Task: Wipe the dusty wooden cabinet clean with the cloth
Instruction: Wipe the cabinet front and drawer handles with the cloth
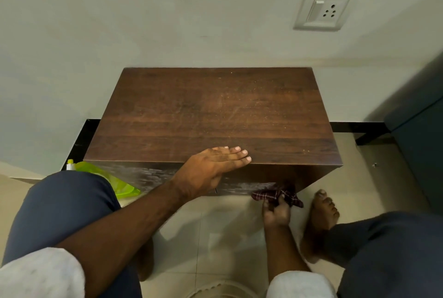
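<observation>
Left hand (215,166) lies flat, fingers straight, on cabinet (211,115) front edge, prob. bracing; right hand (275,211) pinches bunched checked cloth (275,196) vs front face, wiping low.

white sleeves (40,273) — navy trousers (64,206) — bare foot (322,211)

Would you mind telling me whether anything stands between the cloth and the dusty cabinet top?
Only the left hand, lying flat over the front edge of the cabinet top, up and left of the cloth that the right hand grips lower down. Nothing else visible does.
</observation>
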